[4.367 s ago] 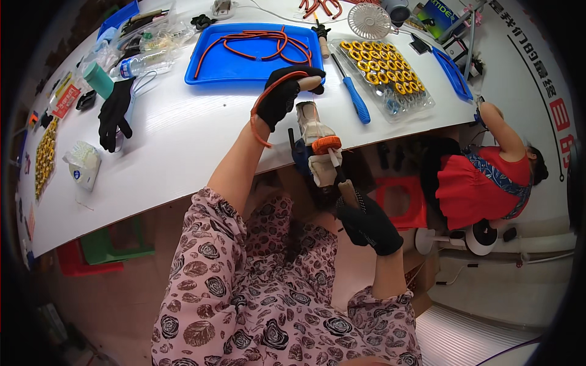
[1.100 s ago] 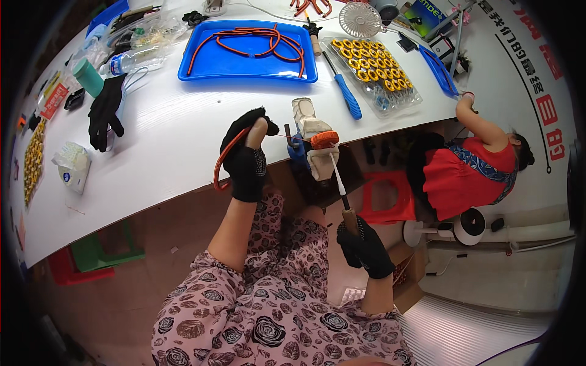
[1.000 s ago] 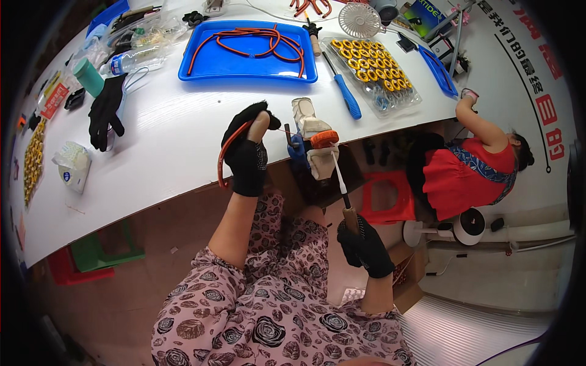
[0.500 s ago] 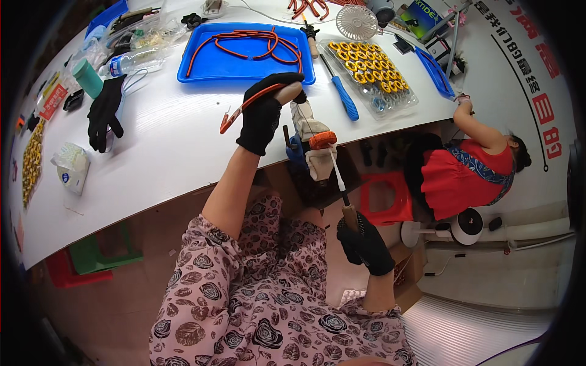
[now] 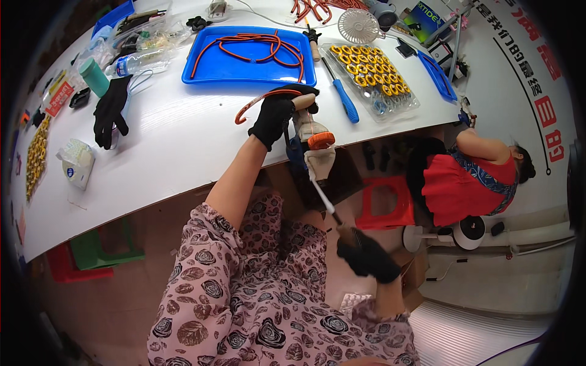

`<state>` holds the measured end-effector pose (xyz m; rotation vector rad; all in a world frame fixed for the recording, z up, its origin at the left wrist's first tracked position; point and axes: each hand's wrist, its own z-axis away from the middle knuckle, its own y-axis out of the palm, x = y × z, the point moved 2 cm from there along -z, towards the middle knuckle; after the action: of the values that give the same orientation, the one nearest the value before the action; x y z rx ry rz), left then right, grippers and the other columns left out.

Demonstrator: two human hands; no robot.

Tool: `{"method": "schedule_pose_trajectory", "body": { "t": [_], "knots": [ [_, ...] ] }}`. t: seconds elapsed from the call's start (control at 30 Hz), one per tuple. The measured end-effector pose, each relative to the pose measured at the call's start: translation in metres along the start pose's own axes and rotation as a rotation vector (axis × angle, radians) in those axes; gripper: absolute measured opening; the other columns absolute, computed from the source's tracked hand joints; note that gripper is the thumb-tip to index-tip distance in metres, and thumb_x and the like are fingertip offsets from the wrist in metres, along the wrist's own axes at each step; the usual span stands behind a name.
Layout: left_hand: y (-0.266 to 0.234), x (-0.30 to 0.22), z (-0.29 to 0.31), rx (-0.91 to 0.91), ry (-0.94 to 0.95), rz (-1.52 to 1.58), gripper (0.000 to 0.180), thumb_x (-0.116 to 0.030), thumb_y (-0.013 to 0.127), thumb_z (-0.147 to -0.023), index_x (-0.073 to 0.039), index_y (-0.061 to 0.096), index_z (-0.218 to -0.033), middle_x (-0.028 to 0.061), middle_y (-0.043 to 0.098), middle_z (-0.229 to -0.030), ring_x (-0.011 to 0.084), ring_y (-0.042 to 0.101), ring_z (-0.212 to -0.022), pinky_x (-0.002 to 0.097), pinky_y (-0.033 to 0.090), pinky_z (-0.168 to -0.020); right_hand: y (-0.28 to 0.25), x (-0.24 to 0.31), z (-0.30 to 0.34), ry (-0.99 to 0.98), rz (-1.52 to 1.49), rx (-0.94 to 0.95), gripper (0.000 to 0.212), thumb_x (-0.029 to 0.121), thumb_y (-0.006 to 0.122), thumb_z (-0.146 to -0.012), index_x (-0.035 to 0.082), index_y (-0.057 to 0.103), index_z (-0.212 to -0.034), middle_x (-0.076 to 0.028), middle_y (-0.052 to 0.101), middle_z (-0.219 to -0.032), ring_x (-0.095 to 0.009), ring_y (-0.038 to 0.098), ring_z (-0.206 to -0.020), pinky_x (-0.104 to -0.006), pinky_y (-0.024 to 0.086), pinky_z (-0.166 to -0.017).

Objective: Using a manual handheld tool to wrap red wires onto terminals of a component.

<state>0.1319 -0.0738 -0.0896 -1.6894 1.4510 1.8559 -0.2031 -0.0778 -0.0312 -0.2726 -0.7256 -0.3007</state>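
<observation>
My left hand (image 5: pixel 276 119), in a black glove with bare fingertips, is closed on a reddish-brown cord (image 5: pixel 259 99) above the table's near edge. Beside it is a blue clamp (image 5: pixel 295 152) with pale wrapped jaws (image 5: pixel 320 163). An orange ring (image 5: pixel 321 141) sits on this pale part, facing me. My gloved right hand (image 5: pixel 371 257) grips a wooden-handled tool (image 5: pixel 337 218), lower and to the right. From its dark shaft a white length slants up to just under the pale jaws; whether they touch I cannot tell. Motion blurs the handle.
A blue tray (image 5: pixel 201 78) with similar cords lies behind my left hand. To its right are a blue-handled screwdriver (image 5: pixel 347 100) and a plastic tray of yellow rings (image 5: pixel 378 73). A black glove (image 5: pixel 111 113) lies at left. Another person (image 5: pixel 467 183) works at right, near a red stool (image 5: pixel 384 201).
My right hand has moved slightly down and right with the tool, whose white end has dropped from the orange ring to below the jaws. My left hand and cord have shifted slightly right.
</observation>
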Motion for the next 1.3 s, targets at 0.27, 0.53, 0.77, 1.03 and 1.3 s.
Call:
{"method": "schedule_pose_trajectory", "body": {
  "t": [0.27,0.53,0.77,1.03,1.3],
  "knots": [
    [0.002,0.002,0.004,0.061,0.061,0.01,0.023,-0.013,0.061,-0.087,-0.001,0.064,-0.106,0.0085,0.067,-0.086,0.0153,0.064,-0.08,0.0274,0.051,-0.075,0.002,-0.001,-0.027,-0.231,-0.168,0.094,0.021,0.024,0.06,-0.087,0.01,0.051,-0.1,0.004,0.046,-0.061,-0.004,0.04,-0.042,-0.0215,0.029,-0.036],
    [0.005,0.008,-0.003,0.052,-0.028,-0.015,0.027,-0.018,0.069,-0.081,-0.001,0.066,-0.102,0.0083,0.067,-0.087,0.0157,0.064,-0.077,0.0261,0.05,-0.072,-0.009,0.057,-0.045,-0.283,0.029,0.062,0.021,0.022,0.059,-0.087,0.009,0.052,-0.102,0.002,0.047,-0.062,-0.005,0.044,-0.044,-0.0213,0.034,-0.039],
    [-0.012,-0.029,0.049,0.232,0.174,-0.32,0.049,-0.016,0.068,-0.08,-0.002,0.053,-0.124,0.0093,0.06,-0.119,0.0168,0.053,-0.111,0.0321,0.04,-0.096,0.015,-0.021,-0.015,-0.146,-0.269,0.037,0.021,0.022,0.057,-0.088,0.009,0.05,-0.103,0.004,0.045,-0.06,-0.005,0.041,-0.043,-0.0221,0.032,-0.037],
    [0.054,0.002,0.168,-0.299,0.592,-0.822,0.029,-0.012,0.065,-0.081,-0.007,0.062,-0.109,0.0139,0.06,-0.106,0.0257,0.058,-0.098,0.034,0.046,-0.083,0.028,-0.135,0.074,0.35,-1.696,0.872,0.032,0.04,0.045,-0.095,0.009,0.051,-0.097,0.005,0.037,-0.051,-0.009,0.032,-0.034,-0.0236,0.024,-0.033],
    [0.1,0.002,0.148,-0.416,0.699,-1.449,0.042,-0.026,0.075,-0.071,-0.016,0.063,-0.109,0.0108,0.057,-0.114,0.0278,0.052,-0.103,0.0395,0.038,-0.089,0.038,-0.122,0.038,-0.336,-0.645,0.029,0.023,0.014,0.058,-0.086,0.007,0.048,-0.106,0.0,0.045,-0.06,-0.009,0.041,-0.04,-0.0234,0.032,-0.036]
  ]
}}
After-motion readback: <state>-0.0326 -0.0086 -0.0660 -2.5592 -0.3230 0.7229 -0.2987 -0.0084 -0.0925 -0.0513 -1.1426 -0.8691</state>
